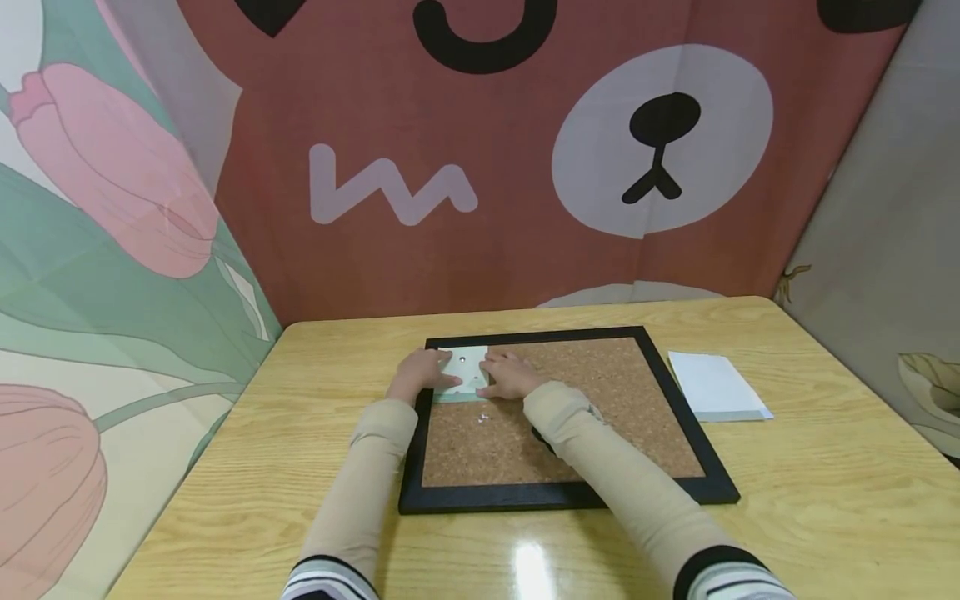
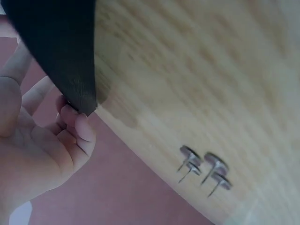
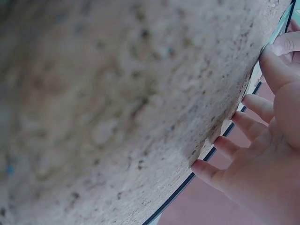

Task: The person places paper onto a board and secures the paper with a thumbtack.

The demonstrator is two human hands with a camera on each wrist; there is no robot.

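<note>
On the left of the frame, a person's left hand (image 1: 426, 372) reaches over the upper left corner of a black-framed cork board (image 1: 615, 400) on a wooden desk (image 1: 292, 408); its thumb rests on a pale green card, its other fingers loosely bent near the frame. The left wrist view shows four pins (image 2: 216, 163) lying loose on the desk, at lower right.

The card (image 1: 467, 377) lies flat in the board's upper left corner, between the hands. Placing it looks nearly done; fastening seems left, though a dark dot near its top could be a pin or print, and I cannot tell which. Just below it, small shiny bits (image 1: 483, 417) sit on the cork.

Right of the card, the right hand (image 1: 513, 377) has spread fingers, grasping nothing, its thumb at the card's edge. Farther right, beside the board, lies a white sheet (image 1: 716, 386), apparently unused.
</note>
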